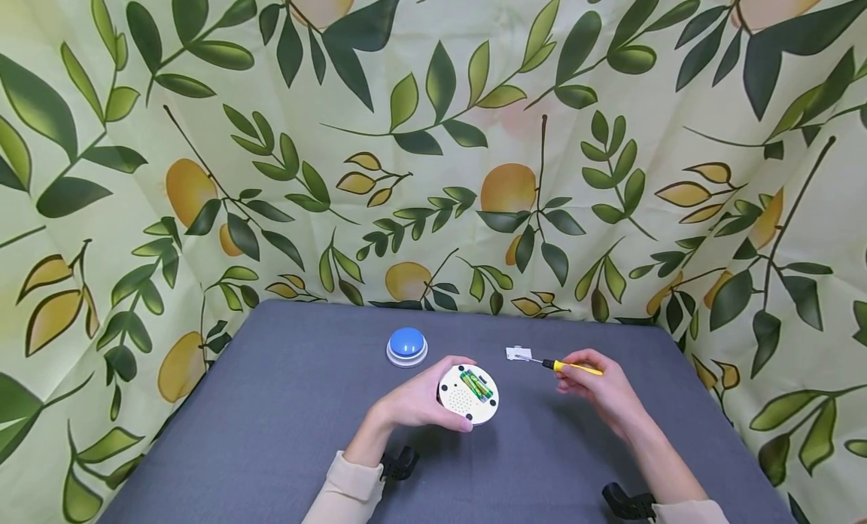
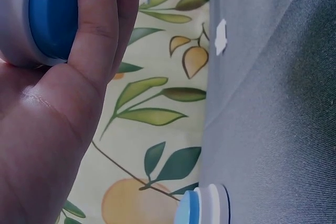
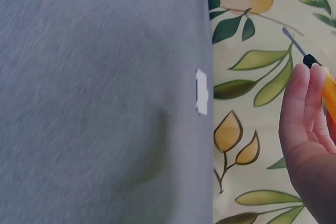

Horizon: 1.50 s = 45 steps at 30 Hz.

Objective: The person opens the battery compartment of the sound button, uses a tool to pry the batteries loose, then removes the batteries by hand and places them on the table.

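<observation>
My left hand (image 1: 423, 398) grips a round white push-button device (image 1: 462, 402) above the table, its underside turned toward the head camera. Green batteries (image 1: 476, 385) lie in the open compartment there, beside speaker holes and dark feet. In the left wrist view the device's blue dome (image 2: 52, 17) shows behind the fingers. A yellow screwdriver (image 1: 576, 367) with a black collar is held in my right hand (image 1: 603, 388), its metal shaft pointing left. Near the tip, a small white battery cover (image 1: 518, 353) lies on the table; the tip overlaps it in the head view.
Another blue-domed button (image 1: 406, 346) on a white base stands farther back on the grey table (image 1: 305, 411), left of the held one. A fabric backdrop (image 1: 433, 170) printed with leaves and fruit rises along the table's back and sides.
</observation>
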Tool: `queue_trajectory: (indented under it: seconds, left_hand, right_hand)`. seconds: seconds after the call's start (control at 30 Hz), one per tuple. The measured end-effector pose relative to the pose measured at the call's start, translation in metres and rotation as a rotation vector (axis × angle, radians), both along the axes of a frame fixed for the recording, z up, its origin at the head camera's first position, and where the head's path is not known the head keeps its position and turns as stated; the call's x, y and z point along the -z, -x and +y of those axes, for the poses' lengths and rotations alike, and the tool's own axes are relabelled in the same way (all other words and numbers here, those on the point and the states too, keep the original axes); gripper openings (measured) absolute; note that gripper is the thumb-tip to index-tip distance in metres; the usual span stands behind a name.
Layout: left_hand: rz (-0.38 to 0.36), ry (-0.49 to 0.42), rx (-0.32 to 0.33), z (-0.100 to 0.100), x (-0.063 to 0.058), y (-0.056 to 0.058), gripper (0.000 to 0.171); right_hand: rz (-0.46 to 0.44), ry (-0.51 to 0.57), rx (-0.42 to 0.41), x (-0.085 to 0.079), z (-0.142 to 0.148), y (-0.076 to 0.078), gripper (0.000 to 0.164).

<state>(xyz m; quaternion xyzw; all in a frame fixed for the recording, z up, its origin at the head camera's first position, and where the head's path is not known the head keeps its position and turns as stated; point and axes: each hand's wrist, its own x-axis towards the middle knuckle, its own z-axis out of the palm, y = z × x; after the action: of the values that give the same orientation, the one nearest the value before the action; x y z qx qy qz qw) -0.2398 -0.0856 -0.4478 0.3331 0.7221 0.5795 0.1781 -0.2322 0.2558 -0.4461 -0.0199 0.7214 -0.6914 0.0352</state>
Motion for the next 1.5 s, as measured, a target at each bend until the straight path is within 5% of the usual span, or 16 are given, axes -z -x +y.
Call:
queue_trajectory:
  seconds: [0.57,1.27,1.5]
  left_hand:
    - [0.003,0.009,0.0,0.0,0.001,0.001,0.089]
    - [-0.006,-0.003,0.017,0.0,-0.001,-0.001,0.086]
    - [-0.007,-0.003,0.017,0.0,-0.002,-0.001,0.086]
  right_hand:
    - [-0.003,-0.291,0.272,0.028,0.036,0.008,0.033]
    - [-0.056,-0.397,0.516,0.054,0.067,0.016,0.035]
    - [-0.064,-0.46,0.539,0.056,0.074,0.015,0.033]
